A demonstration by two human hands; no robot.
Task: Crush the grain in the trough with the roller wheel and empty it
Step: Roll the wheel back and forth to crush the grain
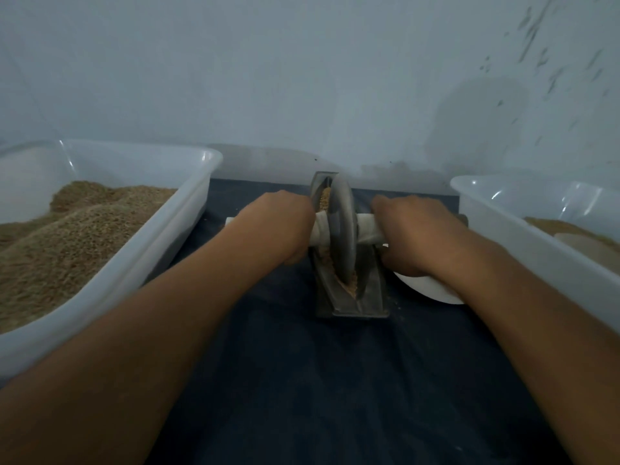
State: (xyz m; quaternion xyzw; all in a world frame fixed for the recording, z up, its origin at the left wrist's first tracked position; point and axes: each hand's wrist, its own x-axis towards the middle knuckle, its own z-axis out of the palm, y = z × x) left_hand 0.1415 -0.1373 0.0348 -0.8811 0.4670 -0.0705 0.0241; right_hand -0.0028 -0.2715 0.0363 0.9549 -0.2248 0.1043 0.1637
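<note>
A dark metal trough (369, 297) lies lengthwise on the dark cloth in the middle, with tan grain (324, 198) in its groove. A grey roller wheel (342, 226) stands upright in the groove, on a pale cross handle (365, 229). My left hand (285, 226) grips the handle's left side. My right hand (416, 233) grips its right side. Both hands sit close against the wheel. The handle's ends poke out beyond my fists.
A large clear plastic tub (188, 209) heaped with grain stands at the left. Another clear tub (496, 223) with some brown meal stands at the right. A white dish (432, 286) lies under my right wrist. The wall is close behind the trough.
</note>
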